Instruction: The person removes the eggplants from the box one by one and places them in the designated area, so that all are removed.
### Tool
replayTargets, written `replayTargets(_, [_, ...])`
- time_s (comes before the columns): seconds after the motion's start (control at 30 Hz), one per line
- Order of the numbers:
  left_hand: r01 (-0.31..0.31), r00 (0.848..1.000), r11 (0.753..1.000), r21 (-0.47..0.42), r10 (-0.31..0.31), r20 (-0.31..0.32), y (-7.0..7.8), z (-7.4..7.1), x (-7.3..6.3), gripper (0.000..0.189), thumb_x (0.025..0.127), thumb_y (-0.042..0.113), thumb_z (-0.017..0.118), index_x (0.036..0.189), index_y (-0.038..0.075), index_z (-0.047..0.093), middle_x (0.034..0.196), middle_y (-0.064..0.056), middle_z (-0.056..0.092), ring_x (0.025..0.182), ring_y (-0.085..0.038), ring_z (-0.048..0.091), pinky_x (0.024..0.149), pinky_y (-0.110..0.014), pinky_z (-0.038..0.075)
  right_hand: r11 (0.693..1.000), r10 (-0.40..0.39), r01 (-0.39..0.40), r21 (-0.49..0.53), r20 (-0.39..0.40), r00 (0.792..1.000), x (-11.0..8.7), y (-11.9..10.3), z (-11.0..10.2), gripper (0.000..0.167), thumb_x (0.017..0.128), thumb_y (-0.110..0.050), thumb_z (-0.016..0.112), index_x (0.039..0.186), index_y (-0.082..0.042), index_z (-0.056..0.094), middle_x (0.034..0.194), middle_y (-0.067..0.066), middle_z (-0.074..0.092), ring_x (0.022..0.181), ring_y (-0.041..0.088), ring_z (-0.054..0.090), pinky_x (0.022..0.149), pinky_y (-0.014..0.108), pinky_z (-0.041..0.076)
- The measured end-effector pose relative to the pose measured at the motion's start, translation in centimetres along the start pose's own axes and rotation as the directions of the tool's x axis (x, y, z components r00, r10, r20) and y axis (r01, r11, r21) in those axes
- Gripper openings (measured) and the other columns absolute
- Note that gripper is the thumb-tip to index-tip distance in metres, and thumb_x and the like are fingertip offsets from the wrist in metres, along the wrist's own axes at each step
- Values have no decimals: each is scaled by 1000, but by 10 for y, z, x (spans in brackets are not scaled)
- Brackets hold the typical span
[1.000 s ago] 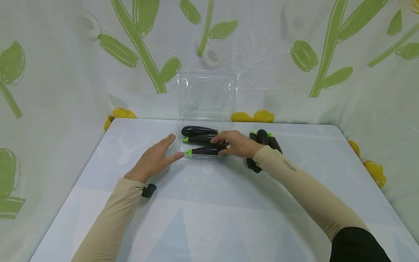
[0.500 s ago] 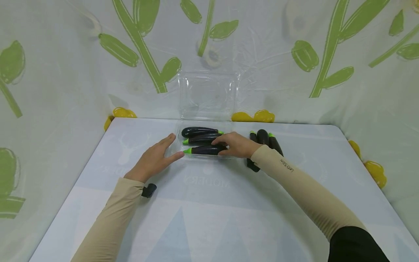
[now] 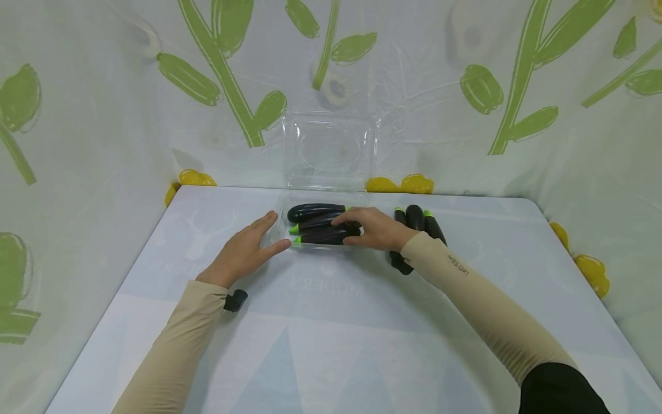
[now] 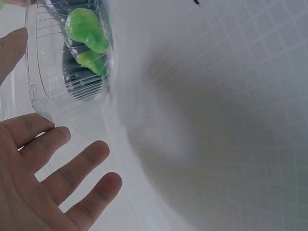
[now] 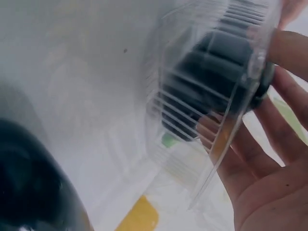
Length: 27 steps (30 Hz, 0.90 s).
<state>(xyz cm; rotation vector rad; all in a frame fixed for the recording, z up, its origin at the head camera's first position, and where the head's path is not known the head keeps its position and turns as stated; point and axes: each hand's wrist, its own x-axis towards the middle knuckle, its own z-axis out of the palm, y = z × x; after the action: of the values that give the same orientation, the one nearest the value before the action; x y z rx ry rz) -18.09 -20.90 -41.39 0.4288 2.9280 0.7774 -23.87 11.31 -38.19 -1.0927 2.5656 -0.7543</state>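
In the head view, a clear plastic clamshell box [image 3: 283,230] holds three dark eggplants with green stems: a rear eggplant [image 3: 315,212], a middle eggplant [image 3: 311,225] and a front eggplant [image 3: 324,237]. My right hand [image 3: 380,227] reaches over the box's right side and holds the rounded end of the front eggplant between thumb and fingers. Through the clear wall, the right wrist view shows those fingers beside a dark eggplant [image 5: 207,72]. My left hand [image 3: 238,252], fingers spread and straight, rests at the box's left edge. Green stems [image 4: 86,29] show through the wall in the left wrist view.
The box's raised lid [image 3: 330,150] leans back against the flowered curtain [image 3: 414,115]. Several more eggplants [image 3: 415,217] lie on the white table [image 3: 320,356] right of the box, partly hidden by the right forearm.
The eggplants in the box have shifted slightly and lie closer together, the rear and middle ones nearer the front. My right hand has moved very little; the left stays put.
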Motion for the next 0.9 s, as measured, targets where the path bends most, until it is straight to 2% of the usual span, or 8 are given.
replayTargets(0.13, [1,1000,1000,6,-1,2,0,0,0,92,96,66,55,162,11,24,167,-7,22,152,-30,24,122,-51,24,992,-9,17,123,-72,997,-2,0,-1,50,91,-16,79,137,-12,63,136,0,62,116,20,60,96,34,55])
replayTargets(0.27, [2,1000,1000,4,-2,4,0,0,1,93,95,69,54,162,11,24,167,-7,22,152,-30,23,122,-51,23,971,31,0,240,-126,992,-4,2,0,54,89,-22,82,137,-12,62,135,-3,62,119,19,59,96,33,56])
replayTargets(0.47, [4,1000,1000,0,-4,7,1,-1,-1,95,94,70,53,162,11,24,167,-8,22,152,-31,23,122,-51,23,914,101,-25,404,-168,981,-8,4,0,51,84,-25,86,129,-13,65,126,-2,64,117,16,60,105,36,50])
replayTargets(0.6, [7,1000,1000,-4,-7,9,3,-1,-1,93,95,67,55,162,11,24,167,-8,22,152,-31,23,122,-51,23,878,119,-20,478,-178,977,-10,5,-1,46,84,-25,86,126,-15,67,127,0,64,117,18,62,103,37,51])
replayTargets(0.73, [12,1000,1000,-5,-12,13,3,-2,-1,91,96,65,56,162,11,23,167,-7,21,153,-31,22,122,-52,23,844,121,10,537,-209,970,-13,4,-4,47,87,-24,83,129,-15,66,131,0,62,118,23,61,102,39,52])
replayTargets(0.9, [18,1000,1000,-3,-18,15,4,-1,0,89,97,60,58,162,11,23,167,-8,21,153,-31,22,122,-52,22,803,91,94,588,-278,956,-17,3,-7,50,90,-18,80,136,-10,61,134,3,61,126,25,55,110,41,45])
